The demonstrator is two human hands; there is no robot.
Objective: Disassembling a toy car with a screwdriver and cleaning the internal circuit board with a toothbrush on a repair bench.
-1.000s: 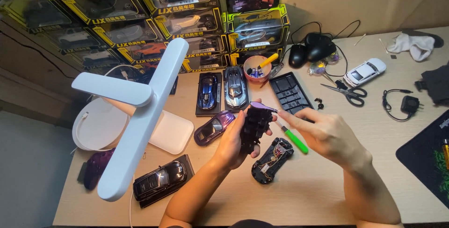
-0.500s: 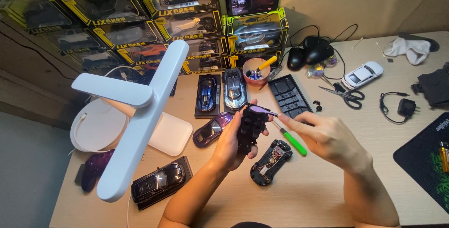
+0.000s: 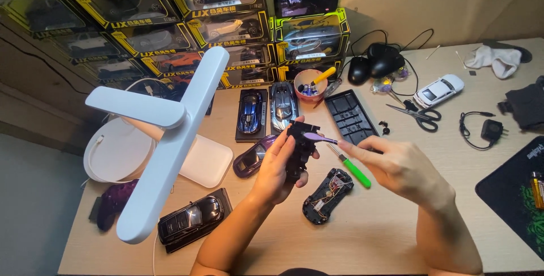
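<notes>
Since the frame a second ago, little has shifted: we see the left hand (image 3: 279,167) still raising the black chassis part (image 3: 298,150) upright above the desk (image 3: 385,236), and the right hand (image 3: 396,165) still beside it at about the same height.

Hidden or unclear: the lower half of the chassis part is covered by the left palm and thumb, so its underside cannot be read. What the right fingers pinch is a thin purple tool (image 3: 318,137); its tip reaches the top of the chassis part, but whether it touches we cannot tell. The white desk lamp (image 3: 170,140) blocks much of the left of the desk, and both forearms are cut off at the bottom edge.

Pose: left hand wrapped around the part, fingers curled behind, thumb in front. Right hand palm down, wrist bent inward, fingertips closed on the purple tool.

Below the hands lie an open car underbody (image 3: 327,195) and a green-handled screwdriver (image 3: 351,167), both untouched. A purple car shell (image 3: 252,159) lies just left of the left hand.
</notes>
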